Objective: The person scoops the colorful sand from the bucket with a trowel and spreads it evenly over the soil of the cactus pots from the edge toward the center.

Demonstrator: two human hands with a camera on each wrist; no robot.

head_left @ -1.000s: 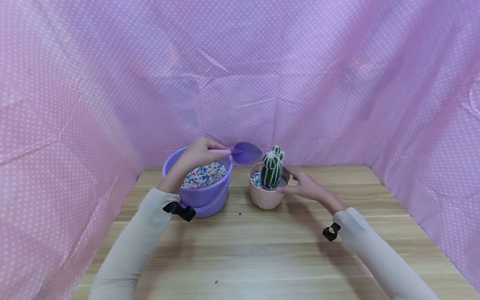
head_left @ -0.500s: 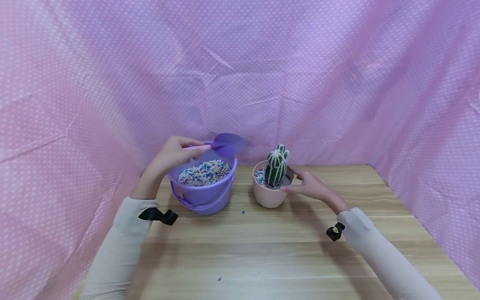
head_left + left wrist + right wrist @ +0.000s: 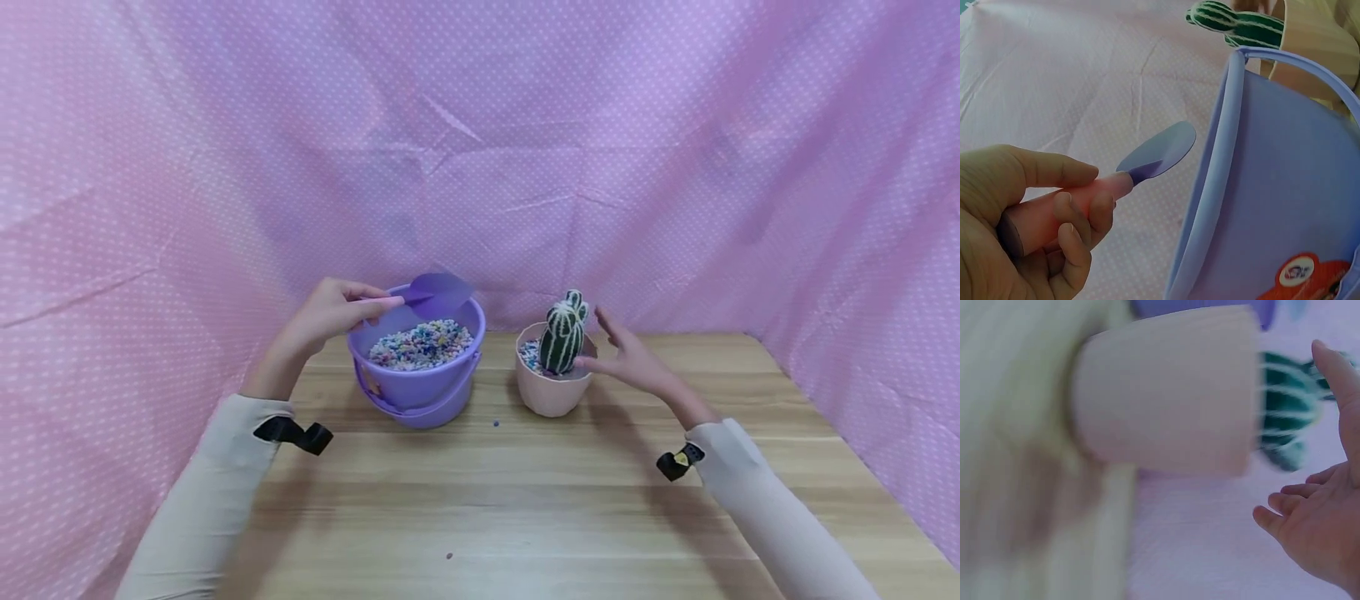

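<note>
My left hand [image 3: 330, 315] grips the pink handle of a small purple trowel [image 3: 1169, 150], whose blade is over the back of the purple bucket [image 3: 423, 387]. Inside the bucket lie many small multicoloured pebbles [image 3: 423, 346]. To the right stands a pale pink pot [image 3: 551, 393] with a green, white-striped cactus [image 3: 561, 340] in it and some pebbles at its left side. My right hand [image 3: 633, 362] is beside the pot's right rim, fingers spread, holding nothing. In the right wrist view the fingers stand apart from the pot.
Two loose pebbles lie on the wooden table [image 3: 525, 500], one near the pot and one [image 3: 449, 556] toward the front. Pink dotted cloth [image 3: 480, 183] hangs behind and at both sides. The bucket's handle [image 3: 420, 408] hangs down its front.
My left hand has carried the trowel leftward from beside the cactus to above the bucket. The right hand has come off the pot's rim and lifted slightly.
</note>
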